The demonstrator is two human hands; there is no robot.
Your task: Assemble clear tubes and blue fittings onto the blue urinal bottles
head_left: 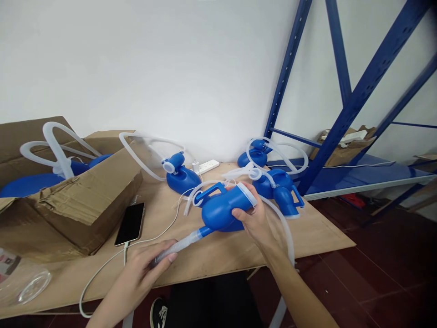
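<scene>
My right hand point(254, 217) grips a blue plastic bottle point(221, 209) with a handle, held lying on its side over the board table point(211, 255). A translucent ribbed hose point(177, 246) comes out of the bottle's narrow end, and my left hand point(143, 269) is closed round that hose near the table's front edge. A clear tube point(285, 228) loops down past my right forearm.
Three more blue bottles with white hoses point(180, 175) point(280, 187) point(254, 155) lie behind. An open cardboard box point(78, 200) at left holds others. A phone point(130, 223) on a white cable, a power strip point(206, 166), a plastic bag point(23, 282), and blue shelving point(341, 114) at right.
</scene>
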